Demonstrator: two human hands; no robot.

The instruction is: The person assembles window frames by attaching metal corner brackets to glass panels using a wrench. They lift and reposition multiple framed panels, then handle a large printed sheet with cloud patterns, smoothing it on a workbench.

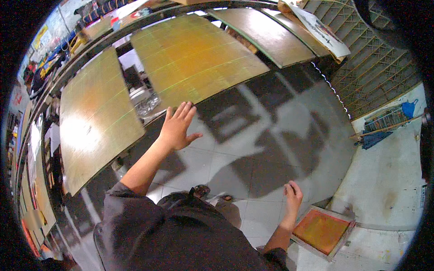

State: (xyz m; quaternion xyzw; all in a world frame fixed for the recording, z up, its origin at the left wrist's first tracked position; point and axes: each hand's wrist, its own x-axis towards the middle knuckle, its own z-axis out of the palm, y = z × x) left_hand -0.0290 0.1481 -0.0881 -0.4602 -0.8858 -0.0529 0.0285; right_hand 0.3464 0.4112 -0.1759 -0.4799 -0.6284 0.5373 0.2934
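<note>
My left hand [180, 128] reaches out with its fingers spread, holding nothing. Its fingertips are at the front edge of a large yellowish board [190, 54] on the long bench; whether they touch it I cannot tell. To the left of that board lies a second, similar board [97, 117], lit by a bright glare. Crumpled clear plastic [147, 106] sits in the gap between the two. Low at my right side hangs my right hand [294, 198], fingers loosely bent and nothing seen in them. Nearest to it is a framed screen [323, 230] with an orange-yellow mesh.
More flat boards [264, 34] continue along the bench to the right, beside a white printed sheet [318, 29]. A folding metal gate [375, 72] stands at the right. Blue cloths and a pole [389, 124] lie near the white wall. Grey floor tiles [203, 158] carry my shadow.
</note>
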